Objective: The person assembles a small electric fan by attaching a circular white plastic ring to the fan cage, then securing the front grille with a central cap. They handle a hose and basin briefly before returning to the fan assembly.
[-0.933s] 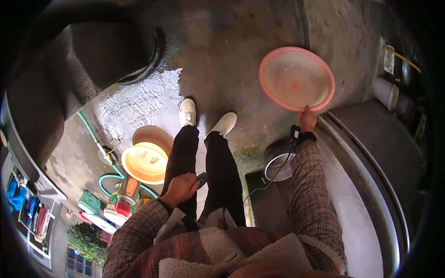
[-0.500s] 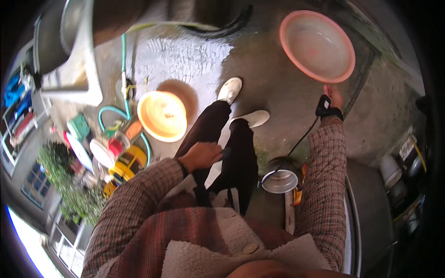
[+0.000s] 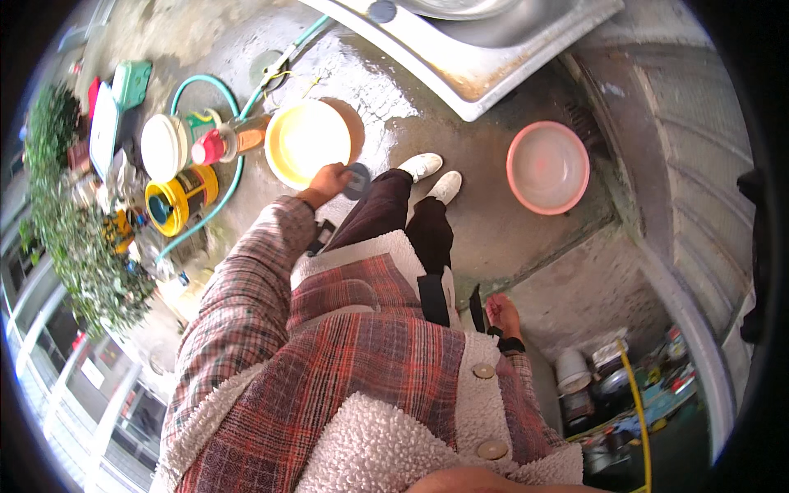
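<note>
My left hand (image 3: pixel 329 179) is closed on the edge of a flat, dark grey, rounded piece (image 3: pixel 356 181); its exact kind is unclear. Just beyond this hand, a yellow basin (image 3: pixel 307 145) stands on the wet floor. My right hand (image 3: pixel 503 314) hangs low beside my coat, its fingers loosely bent and nothing visible in them. A black strap circles that wrist. Out on the floor to the right, apart from both hands, sits a pink-rimmed basin (image 3: pixel 548 168) with a pale inside.
A metal sink (image 3: pixel 493 70) juts in at the top. On the left are a green hose (image 3: pixel 240 177), a yellow bucket (image 3: pixel 168 207), a white bucket (image 3: pixel 163 148) and leafy plants (image 3: pixel 82 238). A low ledge (image 3: pixel 575 271) and cluttered containers (image 3: pixel 573 371) lie right.
My right hand has drawn back from the pink basin's rim to my side. My view has turned, bringing the sink in at the top right. My left hand is now nearer the yellow basin.
</note>
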Tool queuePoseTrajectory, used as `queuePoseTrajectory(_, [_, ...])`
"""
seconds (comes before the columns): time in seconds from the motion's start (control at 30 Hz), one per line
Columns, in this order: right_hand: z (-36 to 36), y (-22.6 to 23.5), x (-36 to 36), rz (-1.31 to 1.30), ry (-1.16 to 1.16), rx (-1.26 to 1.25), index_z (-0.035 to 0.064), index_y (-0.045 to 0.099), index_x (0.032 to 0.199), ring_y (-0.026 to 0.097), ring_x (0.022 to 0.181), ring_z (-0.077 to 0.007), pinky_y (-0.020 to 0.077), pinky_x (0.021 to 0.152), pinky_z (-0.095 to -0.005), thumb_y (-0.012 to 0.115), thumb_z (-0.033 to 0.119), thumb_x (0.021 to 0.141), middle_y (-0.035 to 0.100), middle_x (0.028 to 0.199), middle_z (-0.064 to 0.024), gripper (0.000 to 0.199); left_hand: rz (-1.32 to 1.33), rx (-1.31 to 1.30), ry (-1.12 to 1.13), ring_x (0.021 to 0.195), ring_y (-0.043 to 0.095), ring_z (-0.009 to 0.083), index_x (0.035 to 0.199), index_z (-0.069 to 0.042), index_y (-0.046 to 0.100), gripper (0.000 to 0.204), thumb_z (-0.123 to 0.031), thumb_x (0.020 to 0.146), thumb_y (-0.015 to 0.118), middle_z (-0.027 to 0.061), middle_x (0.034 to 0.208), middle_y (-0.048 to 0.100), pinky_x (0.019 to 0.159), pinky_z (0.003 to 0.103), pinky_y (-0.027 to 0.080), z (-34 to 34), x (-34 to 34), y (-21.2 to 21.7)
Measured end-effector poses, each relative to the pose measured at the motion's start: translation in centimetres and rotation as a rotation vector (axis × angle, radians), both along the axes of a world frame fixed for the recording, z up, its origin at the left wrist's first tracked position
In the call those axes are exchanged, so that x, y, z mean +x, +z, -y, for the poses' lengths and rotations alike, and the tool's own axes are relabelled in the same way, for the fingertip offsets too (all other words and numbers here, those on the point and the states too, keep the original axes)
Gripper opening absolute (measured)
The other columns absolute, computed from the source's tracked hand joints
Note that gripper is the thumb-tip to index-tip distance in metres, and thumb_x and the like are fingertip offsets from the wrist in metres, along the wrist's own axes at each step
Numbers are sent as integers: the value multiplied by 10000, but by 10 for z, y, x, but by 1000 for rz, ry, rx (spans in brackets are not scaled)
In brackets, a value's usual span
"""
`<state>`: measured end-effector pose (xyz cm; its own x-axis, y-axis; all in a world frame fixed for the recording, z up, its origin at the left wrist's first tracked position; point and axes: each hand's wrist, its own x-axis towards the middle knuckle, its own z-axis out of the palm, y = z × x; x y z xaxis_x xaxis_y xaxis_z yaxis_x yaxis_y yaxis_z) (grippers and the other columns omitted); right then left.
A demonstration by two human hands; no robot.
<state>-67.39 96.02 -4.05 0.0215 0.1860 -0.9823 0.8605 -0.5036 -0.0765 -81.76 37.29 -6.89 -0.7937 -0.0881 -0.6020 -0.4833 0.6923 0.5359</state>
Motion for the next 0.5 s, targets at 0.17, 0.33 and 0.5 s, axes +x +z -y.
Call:
queuePoseTrajectory(0.17, [-28,-17,-66,-275,294,-379,73,546,974,608,765,-169,534,659,-329,561,118,923,594,828,-47,69,166,-236,389,774,648,392,804,34,642,359,-317,853,581,248,758,643,699,461,495,61,117,79])
queuePoseTrajectory(0.33, [-30,13,-157,-247,472,-35,67,512,1142,634,893,-222,549,732,-337,569,138,917,621,1043,-107,242,336,-85,867,485,624,246,846,50,642,362,-301,863,557,161,598,619,445,370,503,18,247,115])
queuePoseTrajectory(0.5, [17,32,-222,-192,717,-17,52,509,1184,641,921,-239,565,731,-347,558,144,925,618,1077,-122,279,346,212,1250,676,654,232,1039,23,635,375,-318,896,570,132,855,668,502,362,542,-43,299,113])
